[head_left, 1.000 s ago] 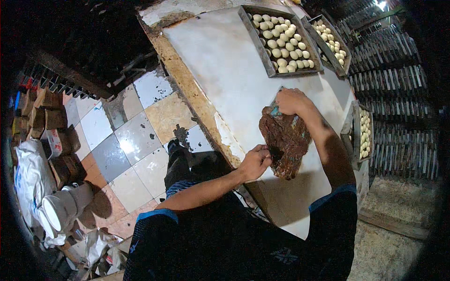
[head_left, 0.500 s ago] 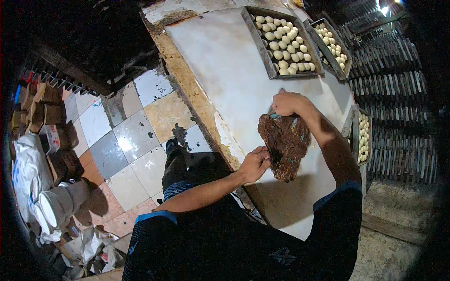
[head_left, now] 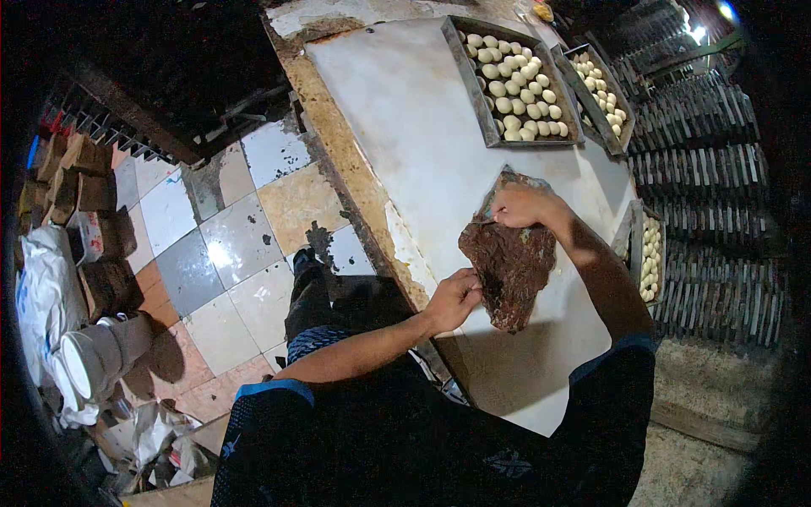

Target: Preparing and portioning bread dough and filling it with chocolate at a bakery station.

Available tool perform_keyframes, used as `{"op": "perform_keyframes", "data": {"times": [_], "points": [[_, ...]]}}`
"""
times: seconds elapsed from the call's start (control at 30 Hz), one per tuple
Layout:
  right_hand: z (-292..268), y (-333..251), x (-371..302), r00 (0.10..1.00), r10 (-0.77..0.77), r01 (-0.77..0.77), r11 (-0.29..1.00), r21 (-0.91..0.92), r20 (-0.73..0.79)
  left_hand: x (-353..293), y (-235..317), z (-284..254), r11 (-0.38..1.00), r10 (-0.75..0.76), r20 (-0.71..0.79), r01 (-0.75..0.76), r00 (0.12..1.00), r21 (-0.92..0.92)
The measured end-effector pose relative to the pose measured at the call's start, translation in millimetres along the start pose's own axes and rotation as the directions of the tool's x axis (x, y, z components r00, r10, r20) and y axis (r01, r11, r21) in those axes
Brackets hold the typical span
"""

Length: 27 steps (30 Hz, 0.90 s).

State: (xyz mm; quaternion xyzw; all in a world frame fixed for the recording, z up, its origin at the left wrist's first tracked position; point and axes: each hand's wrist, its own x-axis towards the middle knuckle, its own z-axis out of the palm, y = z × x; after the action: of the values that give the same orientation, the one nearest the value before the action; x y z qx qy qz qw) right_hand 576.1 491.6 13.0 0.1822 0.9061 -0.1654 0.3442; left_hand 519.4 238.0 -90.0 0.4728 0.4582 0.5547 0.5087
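On the pale tabletop [head_left: 405, 127] lies a crumpled brown bag-like bundle [head_left: 509, 262], uneven and wrinkled, with its thin, greyish, see-through top spread flat beyond my right hand. Whether the brown is the bag itself or what fills it, I cannot tell. My right hand [head_left: 522, 205] is closed on the bundle's upper part, fingers pinching it. Lower down, my left hand [head_left: 454, 302] pinches the bundle's left edge between thumb and fingers. A dark fold shows beside those fingertips.
Metal trays of round, pale dough balls stand past the bundle: one tray [head_left: 488, 131] on the tabletop, another tray [head_left: 621, 139] beside it, a third tray [head_left: 635, 253] at the right edge. Stacked trays [head_left: 701, 169] rise further right. White buckets [head_left: 84, 363] stand left on the tiled floor.
My right hand has come down slightly toward me over the bundle, uncovering its see-through top. The bundle's upper part has spread a little leftward. My left hand keeps its pinch, barely shifted.
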Motion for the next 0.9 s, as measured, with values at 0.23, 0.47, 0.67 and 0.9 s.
{"op": "perform_keyframes", "data": {"times": [0.23,0.47,0.67,0.9], "points": [[8.4,-21.6,-20.9,1.0,-0.008,0.008,1.0,-0.005,-0.022,-5.6,-6.5,1.2,0.999,0.017,0.002,-0.017,1.0,-0.037],[15.5,-36.6,-56.5,0.998,0.054,-0.055,0.993,0.104,0.011,-24.0,-13.6,6.7,0.981,-0.086,0.03,0.09,0.996,-0.172],[43.9,-40.3,-78.3,0.996,0.067,-0.076,0.975,0.207,0.051,-32.7,-21.5,1.5,0.846,-0.405,0.074,0.405,0.911,-0.346],[107.5,-41.2,-125.1,0.962,0.082,-0.019,0.972,0.232,-0.262,-34.8,-34.2,-12.3,0.94,-0.303,0.093,0.313,0.948,-0.135]]}}
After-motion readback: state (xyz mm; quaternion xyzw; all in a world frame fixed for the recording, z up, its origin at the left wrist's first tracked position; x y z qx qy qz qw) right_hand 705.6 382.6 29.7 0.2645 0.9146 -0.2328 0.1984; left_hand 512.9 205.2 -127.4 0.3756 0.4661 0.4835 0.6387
